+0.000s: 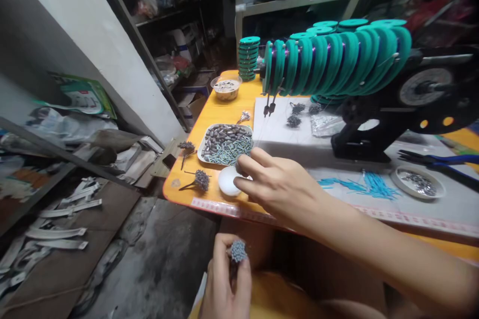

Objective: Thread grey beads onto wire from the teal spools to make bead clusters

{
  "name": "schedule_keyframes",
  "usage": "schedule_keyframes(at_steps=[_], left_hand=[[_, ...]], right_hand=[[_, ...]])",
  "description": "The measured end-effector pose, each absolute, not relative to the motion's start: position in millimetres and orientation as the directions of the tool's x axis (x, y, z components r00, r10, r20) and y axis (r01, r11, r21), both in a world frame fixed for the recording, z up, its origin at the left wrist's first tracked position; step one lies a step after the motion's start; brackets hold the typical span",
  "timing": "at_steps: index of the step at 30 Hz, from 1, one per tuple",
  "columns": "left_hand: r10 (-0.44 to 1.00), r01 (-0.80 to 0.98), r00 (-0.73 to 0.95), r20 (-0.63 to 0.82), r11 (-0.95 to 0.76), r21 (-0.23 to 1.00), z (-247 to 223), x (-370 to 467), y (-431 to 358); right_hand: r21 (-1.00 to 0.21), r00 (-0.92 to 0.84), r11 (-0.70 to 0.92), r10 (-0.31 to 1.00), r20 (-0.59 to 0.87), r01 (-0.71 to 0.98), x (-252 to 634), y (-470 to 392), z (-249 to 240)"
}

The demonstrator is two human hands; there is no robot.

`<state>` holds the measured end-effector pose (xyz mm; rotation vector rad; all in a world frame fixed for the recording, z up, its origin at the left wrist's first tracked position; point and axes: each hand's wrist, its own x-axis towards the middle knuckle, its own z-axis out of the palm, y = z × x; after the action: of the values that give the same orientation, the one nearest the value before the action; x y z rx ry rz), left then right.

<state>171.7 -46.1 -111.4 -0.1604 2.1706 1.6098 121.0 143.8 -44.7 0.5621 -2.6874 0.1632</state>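
Low in the view, my left hand point(226, 279) grips an upright bundle of thin pieces point(238, 251), its packed blue-grey round tips facing up. My right hand point(262, 174) reaches over the table's front left corner, fingers closed in a pinch; what lies between them is hidden. Just under and beside those fingers is a white round object point(228, 181). Directly behind it, a white tray point(201, 156) holds many small brownish-grey and blue-green pieces. Dark knobbly bundles with stems, one nearer point(201, 180) and one farther point(186, 146), lie left of the tray.
A black stand point(362, 139) carries a row of teal spools point(322, 62) over the table. Behind sits a clear bowl point(226, 90). On the right lie blue strips point(368, 185), a round dish point(418, 183) of metal bits and blue-handled pliers point(436, 159). A tape measure point(217, 208) lines the front edge.
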Motion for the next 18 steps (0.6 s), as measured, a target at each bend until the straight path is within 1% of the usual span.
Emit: schedule_keyframes(at_steps=[3, 5, 7, 9, 12, 14, 16, 18], left_hand=[[0.281, -0.374, -0.874, -0.397, 0.135, 0.918, -122, 169, -57], [0.344, -0.385, -0.860, -0.376, 0.046, 0.922, -130, 164, -62], [0.367, -0.366, -0.866, -0.339, -0.006, 0.930, -136, 157, -66], [0.372, -0.320, -0.886, -0.278, -0.053, 0.946, -140, 150, -69], [0.379, -0.277, -0.897, -0.227, -0.082, 0.957, -138, 140, -74], [0.387, -0.295, -0.888, -0.249, -0.062, 0.954, -132, 135, -76], [0.392, -0.320, -0.878, -0.276, -0.051, 0.946, -126, 134, -76], [0.408, -0.360, -0.860, -0.306, -0.062, 0.931, -122, 134, -74]], right_hand=[[-0.037, -0.851, 0.904, -0.385, 0.357, -0.425, 117, 140, -47], [-0.042, -0.855, 0.901, -0.393, 0.339, -0.431, 117, 139, -49], [-0.047, -0.860, 0.905, -0.385, 0.334, -0.423, 119, 140, -50], [-0.057, -0.870, 0.918, -0.350, 0.348, -0.393, 126, 143, -50], [-0.095, -0.860, 0.945, -0.241, 0.449, -0.314, 138, 148, -50], [-0.111, -0.830, 0.952, -0.186, 0.526, -0.285, 144, 150, -51], [-0.080, -0.816, 0.959, -0.186, 0.547, -0.272, 145, 150, -52], [-0.016, -0.832, 0.964, -0.221, 0.508, -0.266, 142, 148, -54]])
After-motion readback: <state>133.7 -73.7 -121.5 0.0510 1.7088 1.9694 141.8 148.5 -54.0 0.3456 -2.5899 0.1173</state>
